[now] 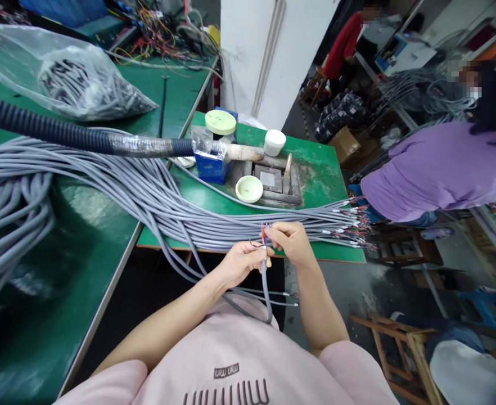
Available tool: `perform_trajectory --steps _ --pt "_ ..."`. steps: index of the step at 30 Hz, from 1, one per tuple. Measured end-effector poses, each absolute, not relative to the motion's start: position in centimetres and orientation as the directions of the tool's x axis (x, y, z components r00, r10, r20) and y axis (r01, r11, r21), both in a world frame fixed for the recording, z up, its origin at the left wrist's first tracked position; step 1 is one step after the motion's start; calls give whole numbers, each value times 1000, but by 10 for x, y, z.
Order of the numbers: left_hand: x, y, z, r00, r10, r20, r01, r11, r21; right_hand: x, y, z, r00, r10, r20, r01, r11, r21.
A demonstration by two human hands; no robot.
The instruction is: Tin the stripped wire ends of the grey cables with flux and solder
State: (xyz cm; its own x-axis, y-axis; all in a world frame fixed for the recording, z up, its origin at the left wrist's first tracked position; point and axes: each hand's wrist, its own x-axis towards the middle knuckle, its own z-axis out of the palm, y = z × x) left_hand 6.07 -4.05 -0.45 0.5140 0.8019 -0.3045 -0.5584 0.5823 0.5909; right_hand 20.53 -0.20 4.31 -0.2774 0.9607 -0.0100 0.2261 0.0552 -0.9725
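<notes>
Close to my body, my left hand (pixel 244 262) pinches a grey cable (pixel 266 289) just below its stripped end. Thin coloured wires (pixel 263 233), red, blue and dark ones among them, fan out of that end. The fingers of my right hand (pixel 291 241) are closed on some of these wires. From my hands the cable loops down against my shirt. Right behind them lies a thick bundle of grey cables (pixel 222 222) on the green table, its stripped wire ends (pixel 357 225) gathered at the right edge.
A ribbed black hose (pixel 147 146) with a pale nozzle rests on a blue box (pixel 212 169). Near it are a soldering pot (pixel 269 179), a pale green dish (pixel 249 189) and a white tub (pixel 274 142). A plastic bag (pixel 91 84) lies at left; a person in purple (pixel 437 169) sits at right.
</notes>
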Motion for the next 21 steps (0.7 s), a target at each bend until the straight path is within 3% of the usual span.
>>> perform_trajectory --steps 5,8,11,15,18,21 --pt "57 -38 -5 527 802 -282 -616 589 524 209 -6 33 -181 982 43 286 95 -954" --pt "54 -35 -3 530 803 -271 -652 591 476 216 -18 32 -134 949 286 386 316 -867" --pt "53 -32 0 513 818 -258 -692 573 439 219 -31 35 -303 780 548 412 625 -662" --pt "53 -27 8 481 851 -210 -745 524 413 217 -36 35 -518 604 605 420 796 -435" --pt "50 -24 14 458 868 -194 -740 493 458 214 -28 33 -541 584 606 414 811 -413" --pt "41 -21 18 358 913 -193 -670 396 628 213 -14 36 -497 615 612 399 788 -469"
